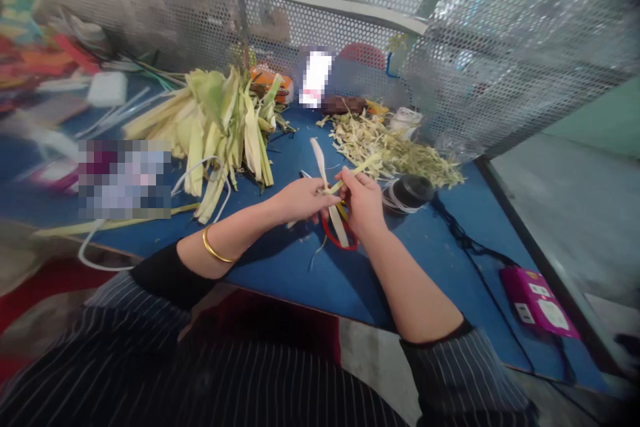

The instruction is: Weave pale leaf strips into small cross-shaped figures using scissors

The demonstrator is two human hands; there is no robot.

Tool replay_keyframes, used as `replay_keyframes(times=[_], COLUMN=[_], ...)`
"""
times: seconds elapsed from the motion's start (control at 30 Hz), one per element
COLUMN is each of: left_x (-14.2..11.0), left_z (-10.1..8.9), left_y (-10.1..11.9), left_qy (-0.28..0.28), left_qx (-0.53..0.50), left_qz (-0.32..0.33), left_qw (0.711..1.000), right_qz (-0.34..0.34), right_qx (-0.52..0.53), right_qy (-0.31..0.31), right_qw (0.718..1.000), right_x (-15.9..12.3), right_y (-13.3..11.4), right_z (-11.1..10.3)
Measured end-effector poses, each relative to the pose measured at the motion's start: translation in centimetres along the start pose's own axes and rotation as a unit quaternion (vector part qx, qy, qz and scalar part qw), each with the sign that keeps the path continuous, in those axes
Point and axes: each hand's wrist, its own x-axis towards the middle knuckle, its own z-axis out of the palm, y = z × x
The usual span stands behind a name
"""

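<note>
Over the blue table, my left hand [306, 199] pinches pale strips of dried corn husk [320, 159] where they cross. My right hand [363, 201] is close beside it, thumb and fingers closed on a yellowish husk strip [369, 163] that points up and to the right. Another strip end hangs down below the hands. Under them lie scissors with a red handle loop [344, 244], partly covered by the hands and husk. To the right of my right hand stands a black spool [411, 193] wound with pale thread.
A heap of corn husks [220, 113] lies to the left, and husk scraps [395, 147] spread at the back right. A white cable [103, 267] loops at left. A magenta power strip [540, 300] with black cords sits at the right edge. Perforated metal panels [330, 20] stand behind.
</note>
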Motion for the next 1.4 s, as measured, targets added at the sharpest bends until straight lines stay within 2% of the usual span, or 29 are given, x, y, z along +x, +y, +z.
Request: replay_keyframes(times=[0.03,0.1,0.17,0.23,0.3,0.37,0.4,0.47,0.53,0.63,0.97,1.23,1.33,1.4], left_x=[-1.1,-4.1,-7.6,-10.7,-13.1,-14.6,-15.0,-15.5,-15.6,-15.3,-14.4,-13.5,-13.8,-14.4], left_z=[-0.3,-1.3,-3.2,-6.1,-9.4,-12.3,-13.4,-14.7,-15.0,-15.1,-16.1,-16.3,-16.4,-16.0], left_y=[0.1,0.0,-1.0,-2.9,-5.4,-7.9,-8.9,-10.5,-11.4,-12.0,-12.3,-11.6,-11.3,-10.4], left_qy=[0.052,0.213,0.34,0.443,0.503,0.486,0.467,0.398,0.337,0.301,0.253,0.254,0.254,0.265], left_qx=[0.086,0.212,0.238,0.265,0.331,0.38,0.401,0.429,0.431,0.413,0.421,0.415,0.411,0.403], left_qz=[0.011,0.009,-0.008,-0.076,-0.175,-0.27,-0.296,-0.343,-0.376,-0.414,-0.443,-0.457,-0.453,-0.447], left_qw=[0.995,0.954,0.91,0.853,0.779,0.74,0.73,0.735,0.747,0.753,0.75,0.745,0.749,0.754], right_qz=[0.005,0.013,0.018,0.02,0.02,0.021,0.023,0.024,0.023,0.02,0.02,0.02,0.02,0.022], right_qx=[-0.001,-0.007,-0.016,-0.024,-0.028,-0.031,-0.032,-0.036,-0.038,-0.04,-0.045,-0.048,-0.05,-0.045], right_qy=[-0.002,-0.013,-0.019,-0.023,-0.022,-0.018,-0.017,-0.018,-0.02,-0.021,-0.028,-0.031,-0.032,-0.031], right_qw=[1.0,1.0,1.0,0.999,0.999,0.999,0.999,0.999,0.999,0.999,0.998,0.998,0.998,0.998], right_x=[0.0,0.0,0.0,-0.2,-0.4,-0.5,-0.6,-0.7,-0.7,-0.8,-1.1,-1.3,-1.3,-1.3], right_y=[0.2,0.7,1.1,1.3,1.4,1.4,1.4,1.3,1.2,1.2,1.1,0.9,0.8,0.7], right_z=[0.0,0.0,0.1,0.3,0.5,0.7,0.7,0.7,0.7,0.8,0.9,0.9,0.9,1.0])
